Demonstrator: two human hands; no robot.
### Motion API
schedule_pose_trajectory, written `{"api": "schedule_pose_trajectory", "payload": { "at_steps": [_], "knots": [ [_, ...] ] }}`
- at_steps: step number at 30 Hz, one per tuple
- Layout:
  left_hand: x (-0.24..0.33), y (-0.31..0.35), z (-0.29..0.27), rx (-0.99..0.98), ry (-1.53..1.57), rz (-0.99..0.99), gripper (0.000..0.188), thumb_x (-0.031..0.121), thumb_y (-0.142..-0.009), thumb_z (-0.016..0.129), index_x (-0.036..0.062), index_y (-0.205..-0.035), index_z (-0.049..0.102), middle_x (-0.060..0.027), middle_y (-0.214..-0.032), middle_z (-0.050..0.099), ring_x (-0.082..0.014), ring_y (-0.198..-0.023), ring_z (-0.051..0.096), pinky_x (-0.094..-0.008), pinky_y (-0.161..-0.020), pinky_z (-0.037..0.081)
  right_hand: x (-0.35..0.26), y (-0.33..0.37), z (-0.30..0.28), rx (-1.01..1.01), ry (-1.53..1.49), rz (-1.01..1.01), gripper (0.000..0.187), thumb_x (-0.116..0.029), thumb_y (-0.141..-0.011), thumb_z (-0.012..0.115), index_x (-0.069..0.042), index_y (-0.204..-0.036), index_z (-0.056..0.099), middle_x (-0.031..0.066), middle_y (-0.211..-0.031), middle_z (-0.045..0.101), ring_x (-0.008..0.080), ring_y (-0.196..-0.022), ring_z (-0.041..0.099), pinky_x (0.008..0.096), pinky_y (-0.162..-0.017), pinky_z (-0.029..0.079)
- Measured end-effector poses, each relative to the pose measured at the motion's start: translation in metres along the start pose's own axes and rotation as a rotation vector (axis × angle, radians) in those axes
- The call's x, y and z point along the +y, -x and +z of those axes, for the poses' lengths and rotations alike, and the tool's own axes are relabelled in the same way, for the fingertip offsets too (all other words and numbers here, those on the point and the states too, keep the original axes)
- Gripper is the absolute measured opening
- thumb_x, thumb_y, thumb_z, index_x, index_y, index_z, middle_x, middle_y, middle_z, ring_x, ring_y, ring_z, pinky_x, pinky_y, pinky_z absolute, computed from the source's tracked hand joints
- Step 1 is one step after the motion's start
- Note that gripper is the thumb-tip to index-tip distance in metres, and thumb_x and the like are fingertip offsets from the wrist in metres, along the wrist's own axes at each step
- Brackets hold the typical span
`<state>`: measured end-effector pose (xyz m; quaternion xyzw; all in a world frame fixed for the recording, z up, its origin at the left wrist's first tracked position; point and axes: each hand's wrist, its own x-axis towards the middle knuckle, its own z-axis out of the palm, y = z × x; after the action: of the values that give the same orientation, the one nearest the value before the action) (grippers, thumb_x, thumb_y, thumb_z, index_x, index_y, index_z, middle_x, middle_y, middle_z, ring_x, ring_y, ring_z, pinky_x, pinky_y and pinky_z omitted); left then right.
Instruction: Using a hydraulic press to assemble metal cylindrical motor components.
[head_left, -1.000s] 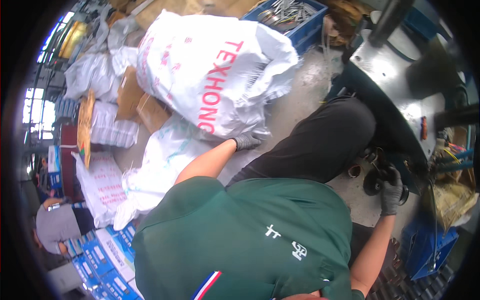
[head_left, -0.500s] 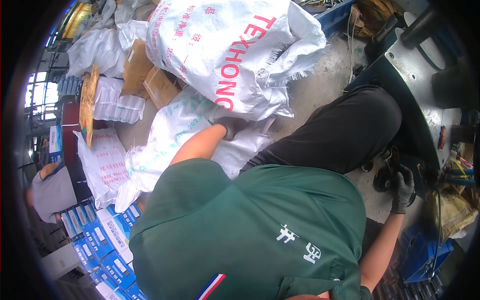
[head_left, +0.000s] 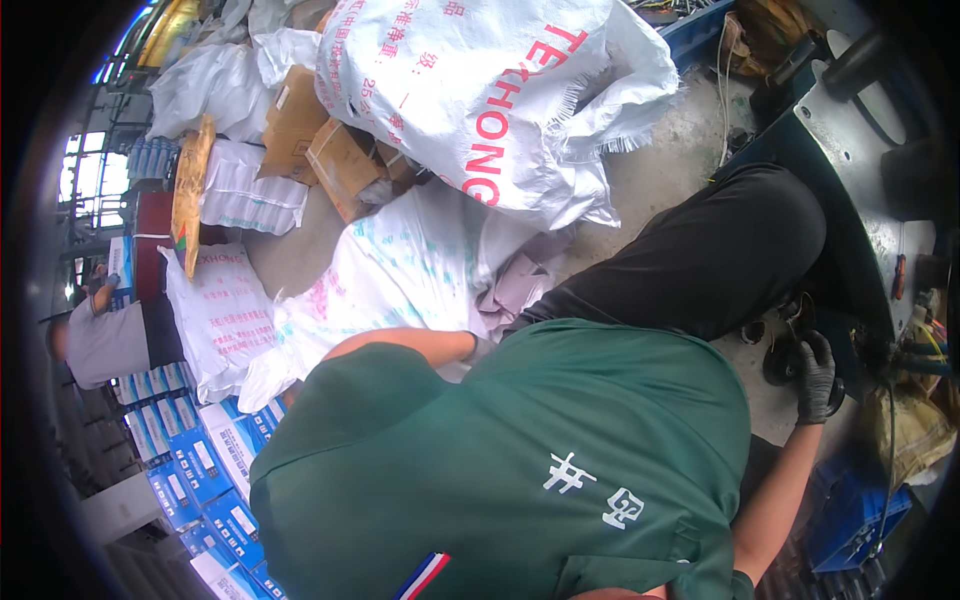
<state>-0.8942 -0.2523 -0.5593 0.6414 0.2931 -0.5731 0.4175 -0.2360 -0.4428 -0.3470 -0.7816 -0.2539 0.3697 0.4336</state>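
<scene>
My left hand (head_left: 482,347), in a grey glove, is drawn in close to my green shirt beside a white woven sack (head_left: 415,265). Its fingers are hidden behind the shirt and my dark trouser leg. Just beyond it lies some crumpled pale lilac material (head_left: 525,280). On the right, my gloved right hand (head_left: 816,380) has its fingers curled over a black round part (head_left: 782,362), low beside the machine. What lies under that palm is hidden.
A large full white sack (head_left: 480,100) stands ahead, with open cardboard boxes (head_left: 345,165) to its left. A metal machine plate (head_left: 850,170) rises at right above a blue crate (head_left: 855,520). Blue boxes (head_left: 205,465) are stacked at lower left; another person (head_left: 105,345) is beyond.
My left hand has drawn back from under the large sack's edge toward my body, and the lilac material shows more. My right hand stays on the black part. The view has shifted slightly.
</scene>
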Motion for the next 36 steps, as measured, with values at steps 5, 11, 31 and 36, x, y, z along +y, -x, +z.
{"api": "schedule_pose_trajectory", "payload": {
  "at_steps": [5,11,31,36],
  "knots": [
    [-0.025,-0.021,0.000,0.098,0.610,-0.112,0.036,0.033,-0.088,0.070,0.0078,-0.114,0.071,-0.0119,-0.098,0.072,-0.0297,-0.085,0.068,-0.0457,-0.070,0.054,-0.001,0.008,-0.001,0.010,-0.075,0.033,0.035,-0.014,-0.099,0.068,-0.003,-0.132,0.062,0.0029,-0.112,0.067,0.0080,-0.093,0.061,0.0238,-0.080,0.052],
    [-0.055,-0.016,-0.052,0.632,1.759,-0.192,0.035,0.036,-0.087,0.074,0.0070,-0.107,0.072,-0.0119,-0.091,0.071,-0.0286,-0.073,0.068,-0.0468,-0.059,0.055,0.019,0.003,-0.006,-0.048,0.114,-0.078,0.040,-0.016,-0.100,0.069,-0.001,-0.136,0.060,0.0027,-0.113,0.066,0.0069,-0.090,0.059,0.0233,-0.079,0.050],
    [0.122,0.011,-0.318,0.903,0.506,0.204,0.048,0.030,-0.087,0.073,0.0032,-0.127,0.068,-0.0226,-0.122,0.071,-0.0346,-0.113,0.068,-0.0418,-0.097,0.052,0.004,0.039,-0.003,-0.077,0.231,-0.048,0.038,-0.012,-0.095,0.073,0.000,-0.130,0.064,0.0078,-0.116,0.070,0.0160,-0.107,0.064,0.0310,-0.098,0.051],
    [0.205,0.025,-0.439,1.517,0.171,0.543,0.037,0.011,-0.081,0.074,0.0066,-0.118,0.071,-0.0206,-0.119,0.070,-0.0372,-0.111,0.067,-0.0423,-0.098,0.051,0.009,0.063,-0.028,-0.027,0.092,0.043,0.034,-0.005,-0.095,0.071,0.003,-0.127,0.064,0.0105,-0.117,0.071,0.0174,-0.111,0.066,0.0312,-0.098,0.051]
  ]
}}
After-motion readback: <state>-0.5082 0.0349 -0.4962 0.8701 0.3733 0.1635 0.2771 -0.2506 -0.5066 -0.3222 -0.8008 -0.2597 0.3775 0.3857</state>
